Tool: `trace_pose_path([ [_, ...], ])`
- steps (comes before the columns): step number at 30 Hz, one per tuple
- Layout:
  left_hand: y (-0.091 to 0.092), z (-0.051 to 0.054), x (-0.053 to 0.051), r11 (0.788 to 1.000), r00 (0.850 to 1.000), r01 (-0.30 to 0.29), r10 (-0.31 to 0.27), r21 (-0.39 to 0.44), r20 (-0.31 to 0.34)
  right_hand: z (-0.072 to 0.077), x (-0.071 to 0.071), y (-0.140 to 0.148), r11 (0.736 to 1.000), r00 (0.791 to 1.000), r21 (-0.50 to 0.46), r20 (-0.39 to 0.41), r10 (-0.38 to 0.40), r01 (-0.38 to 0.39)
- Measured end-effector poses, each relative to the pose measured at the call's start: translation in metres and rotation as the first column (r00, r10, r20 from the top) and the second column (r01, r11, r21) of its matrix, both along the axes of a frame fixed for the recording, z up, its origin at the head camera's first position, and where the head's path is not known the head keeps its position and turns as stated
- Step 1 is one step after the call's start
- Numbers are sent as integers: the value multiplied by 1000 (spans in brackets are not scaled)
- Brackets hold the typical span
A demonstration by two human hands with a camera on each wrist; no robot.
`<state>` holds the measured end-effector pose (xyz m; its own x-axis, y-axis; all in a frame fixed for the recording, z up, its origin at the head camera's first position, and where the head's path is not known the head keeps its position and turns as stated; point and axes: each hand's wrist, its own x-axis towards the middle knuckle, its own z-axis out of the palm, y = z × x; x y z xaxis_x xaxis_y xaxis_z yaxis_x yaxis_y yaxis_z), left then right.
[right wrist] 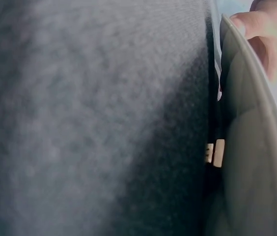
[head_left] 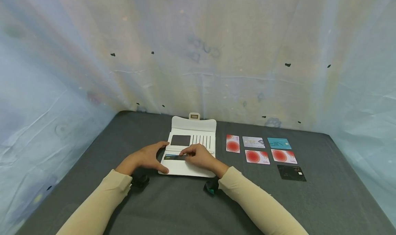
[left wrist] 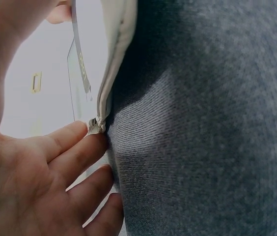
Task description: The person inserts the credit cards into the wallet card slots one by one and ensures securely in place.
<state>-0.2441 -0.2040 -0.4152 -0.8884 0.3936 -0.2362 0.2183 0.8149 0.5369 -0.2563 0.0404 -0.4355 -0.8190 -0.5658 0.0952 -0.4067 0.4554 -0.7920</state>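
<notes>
An unfolded white wallet [head_left: 188, 168] lies on the dark table, its flap with a clasp at the far end. Several card slots [head_left: 202, 140] and a dark window [head_left: 180, 140] are in its upper half. Along the fold of the lower half, a dark card [head_left: 171, 157] with small lettering shows at a pocket. My right hand [head_left: 199, 156] pinches that card near its right part; the fingertips partly cover it. With fingers extended and spread, my left hand [head_left: 149, 156] touches the wallet's left edge, as the left wrist view also shows its fingers [left wrist: 79, 152] against the side.
Right of the wallet lie several cards in loose rows: red-and-white ones [head_left: 232, 144], a silver one [head_left: 253, 142], a blue one [head_left: 279, 143] and a black one [head_left: 292, 172]. A pale curtain [head_left: 216, 73] hangs behind the grey-black table [head_left: 173, 207].
</notes>
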Motion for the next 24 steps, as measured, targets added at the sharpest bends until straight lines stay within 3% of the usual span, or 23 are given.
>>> trace_pose_path([
  [15, 0, -1, 0, 1000, 1000, 4, -4, 8, -20, -1, 0, 1, 1000, 1000, -4, -29, 9, -9],
  [24, 0, -3, -1, 1000, 1000, -6, 6, -3, -13, 1, -1, 5, 997, 997, -3, -27, 73, -73],
])
